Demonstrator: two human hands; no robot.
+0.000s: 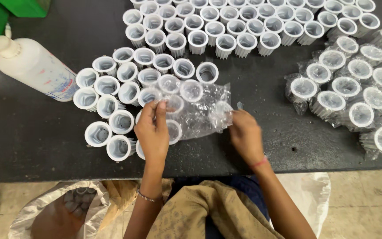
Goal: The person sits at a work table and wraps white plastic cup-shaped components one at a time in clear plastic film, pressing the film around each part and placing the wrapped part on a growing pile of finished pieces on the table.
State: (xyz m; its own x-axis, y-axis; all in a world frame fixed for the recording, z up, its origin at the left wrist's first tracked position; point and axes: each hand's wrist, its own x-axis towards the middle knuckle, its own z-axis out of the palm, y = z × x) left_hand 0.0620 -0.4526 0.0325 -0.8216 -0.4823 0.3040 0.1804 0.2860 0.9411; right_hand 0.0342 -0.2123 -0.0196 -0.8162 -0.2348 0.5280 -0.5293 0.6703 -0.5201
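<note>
Both hands pinch a clear bag: left hand [152, 132] grips its near-left corner, right hand [245, 135] its right edge, prob. to spread the bag [204, 110] flat on tabletop [32, 132] w/ white cups [121, 121] around.

A wide, matte black work table [45, 141] with a scuffed, speckled top fills most of the view, its front edge running straight across. Below it lies a pale beige tiled floor [363, 208], dusty and faintly stained. At the upper left corner stand bright green plastic boxes [5, 11]. The light is even and soft, casting only faint shadows.
</note>
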